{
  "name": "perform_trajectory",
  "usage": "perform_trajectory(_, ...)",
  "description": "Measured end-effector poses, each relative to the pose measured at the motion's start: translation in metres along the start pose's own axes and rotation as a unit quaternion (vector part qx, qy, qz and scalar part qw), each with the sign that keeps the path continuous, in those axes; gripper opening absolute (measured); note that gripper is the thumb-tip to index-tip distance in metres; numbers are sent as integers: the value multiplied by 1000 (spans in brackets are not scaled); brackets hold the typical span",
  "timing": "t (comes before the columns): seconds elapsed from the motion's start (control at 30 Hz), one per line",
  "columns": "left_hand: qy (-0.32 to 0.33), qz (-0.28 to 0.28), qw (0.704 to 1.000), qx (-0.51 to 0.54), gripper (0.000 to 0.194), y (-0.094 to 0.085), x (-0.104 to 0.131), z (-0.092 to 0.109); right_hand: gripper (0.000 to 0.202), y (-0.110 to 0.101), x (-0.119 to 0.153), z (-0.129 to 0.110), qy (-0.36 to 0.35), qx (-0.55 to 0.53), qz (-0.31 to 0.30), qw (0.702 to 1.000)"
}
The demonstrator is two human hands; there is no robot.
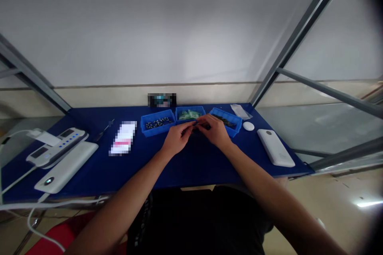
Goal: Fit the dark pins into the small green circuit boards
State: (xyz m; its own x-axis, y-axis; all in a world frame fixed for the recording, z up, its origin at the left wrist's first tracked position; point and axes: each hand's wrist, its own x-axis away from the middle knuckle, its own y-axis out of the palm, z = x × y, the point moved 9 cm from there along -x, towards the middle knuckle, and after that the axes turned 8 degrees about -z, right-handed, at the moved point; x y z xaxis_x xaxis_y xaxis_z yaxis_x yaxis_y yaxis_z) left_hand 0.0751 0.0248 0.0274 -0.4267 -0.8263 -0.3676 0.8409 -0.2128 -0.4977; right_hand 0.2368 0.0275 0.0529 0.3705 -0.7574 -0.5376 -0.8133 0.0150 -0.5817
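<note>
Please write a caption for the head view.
Bare left hand and right hand, close together above a dark blue table, near three blue plastic bins.

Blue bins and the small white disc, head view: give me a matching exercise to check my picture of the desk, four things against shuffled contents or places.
1. Left blue bin
2. Middle blue bin
3. Right blue bin
4. Round white disc

A. Holds long, thin, dark parts
B. Lies between a bin and the white power bank
C. Holds small silvery and dark parts
D. Holds pale green contents

Right pairs: 1-C, 2-D, 3-A, 4-B
</note>
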Motion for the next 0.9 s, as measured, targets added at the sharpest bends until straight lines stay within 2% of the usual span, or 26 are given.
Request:
perform_trajectory(0.17,22,-21,999,13,33,7,-1,-4,18,1,0,-1,6,-25,6,1000)
perform_trajectory(0.43,31,11,998,54,31,3,-2,-6,18,4,-1,-3,-1,-37,-2,999)
perform_trajectory(0.57,13,48,995,86,27,-7,-2,-3,20,7,0,-4,-1,-68,-6,998)
perform_trajectory(0.7,-11,85,990,110,23,-17,1,-3,19,5,0,-4,6,-37,-2,999)
perform_trajectory(0.9,-35,89,988,119,18,-17,0,-15,16,-6,-1,-10,3,-4,29,1000)
